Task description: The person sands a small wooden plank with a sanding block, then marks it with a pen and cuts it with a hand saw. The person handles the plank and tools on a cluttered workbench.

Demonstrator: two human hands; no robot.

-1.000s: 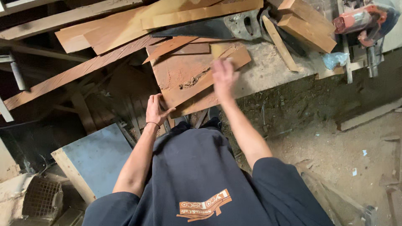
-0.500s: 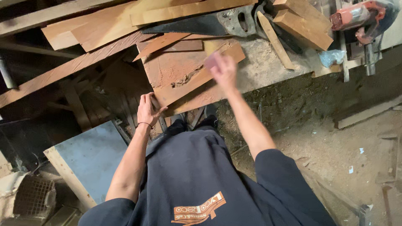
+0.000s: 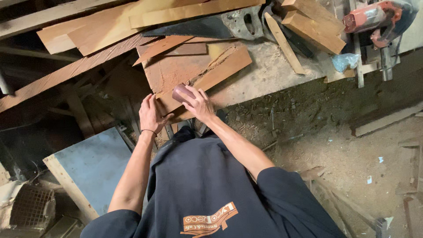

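Our right hand point(image 3: 197, 102) has drawn the dark red sanding block point(image 3: 181, 92) back to the board's point(image 3: 176, 72) near end, fingers clasped around it; our left hand point(image 3: 150, 113) presses flat, steadying the board.

A rough woodworking shop. Planks point(image 3: 105, 31) and offcuts pile along the far edge of a dusty workbench point(image 3: 273, 70), beside a handsaw point(image 3: 211, 26) and, at its right corner, an orange power tool point(image 3: 374, 17). Sawdust and wood scraps cover the dirt floor point(image 3: 343, 150).

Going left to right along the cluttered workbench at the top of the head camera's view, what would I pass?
Long pale planks → handsaw → thick wooden block → crumpled blue plastic → red power tool.
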